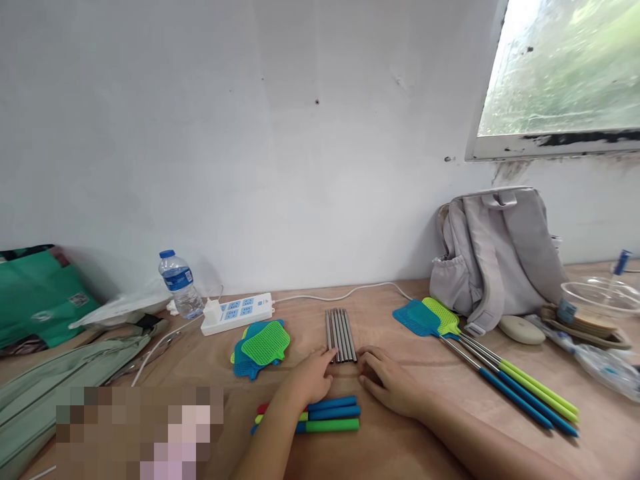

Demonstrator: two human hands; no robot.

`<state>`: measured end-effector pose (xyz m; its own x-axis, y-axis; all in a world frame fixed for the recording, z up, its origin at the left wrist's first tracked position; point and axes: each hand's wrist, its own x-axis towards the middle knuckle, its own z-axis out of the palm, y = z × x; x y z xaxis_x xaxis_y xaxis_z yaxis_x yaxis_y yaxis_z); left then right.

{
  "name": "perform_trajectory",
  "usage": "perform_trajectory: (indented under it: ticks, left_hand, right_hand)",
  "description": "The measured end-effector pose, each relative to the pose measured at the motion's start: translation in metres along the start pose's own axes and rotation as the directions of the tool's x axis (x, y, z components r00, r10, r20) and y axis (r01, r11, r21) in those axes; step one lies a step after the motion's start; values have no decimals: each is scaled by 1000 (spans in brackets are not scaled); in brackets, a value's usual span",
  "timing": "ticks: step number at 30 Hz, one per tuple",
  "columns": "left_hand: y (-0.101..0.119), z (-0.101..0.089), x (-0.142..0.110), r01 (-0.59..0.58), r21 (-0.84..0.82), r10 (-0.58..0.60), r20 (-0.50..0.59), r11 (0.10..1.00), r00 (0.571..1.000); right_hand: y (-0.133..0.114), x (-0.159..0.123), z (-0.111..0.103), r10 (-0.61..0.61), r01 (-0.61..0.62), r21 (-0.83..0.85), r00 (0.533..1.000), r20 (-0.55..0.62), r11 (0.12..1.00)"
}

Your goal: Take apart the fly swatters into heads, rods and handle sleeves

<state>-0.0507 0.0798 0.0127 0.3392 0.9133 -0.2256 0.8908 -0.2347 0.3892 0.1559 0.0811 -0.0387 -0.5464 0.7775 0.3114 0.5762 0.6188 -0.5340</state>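
The left hand (314, 373) reaches forward with its fingers loosely bent, fingertips at the near end of a row of metal rods (343, 335); thumb and forefinger stand apart, and nothing shows gripped between them. The right hand (385, 379) rests on the desk (385, 447) just beside the other side of that row, half curled and holding nothing. The work looks partly done: well to the right of the right hand lie several whole fly swatters (500, 385), each with head, shaft and handle joined. The rest is in loose parts: the rods lie side by side just beyond and between the hands, the mesh heads (266, 345) are stacked left of the left hand, and the coloured handles (334, 413) lie nearer the body than either hand. Joining these parts seems to be what is left. The left forearm (273, 430) crosses the handles and hides their middle, so whether each coloured piece runs through or meets another is hard to tell. The heads overlap in both groups, making a sure count difficult, and the left fingers cover a rod's end. Further left of the left hand, a pixelated patch hides what lies there.
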Motion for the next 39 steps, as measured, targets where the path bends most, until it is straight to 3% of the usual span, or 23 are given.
perform_trajectory:
  ticks: [16, 21, 25, 28, 31, 34, 39]
  left_hand:
    - [1, -8, -3, -1, 10, 1, -24, 1000, 1000]
    - [-5, -8, 0, -4, 26, 6, -73, 1000, 997]
    - [-9, -7, 4, 22, 24, -19, -119, 999, 993]
    - [-9, -6, 6, 20, 23, -17, -130, 1000, 991]
    - [-8, -6, 7, 17, 20, -14, -133, 1000, 991]
    - [-9, -5, 7, 28, 7, -27, -144, 1000, 989]
    - [-13, -3, 10, 45, -48, -52, -173, 998, 984]
  right_hand:
    - [-5, 1, -2, -13, 13, -1, 1000, -27, 1000]
    - [-1, -16, -10, 81, -89, -67, 990, -116, 994]
    - [18, -52, -34, 183, -269, -249, 930, -319, 930]
    - [39, -89, -57, 252, -473, -372, 824, -507, 798]
    - [62, -119, -72, 308, -608, -384, 734, -605, 695]
    - [81, -133, -75, 356, -658, -372, 702, -617, 655]
    - [99, -127, -64, 341, -671, -418, 702, -626, 613]
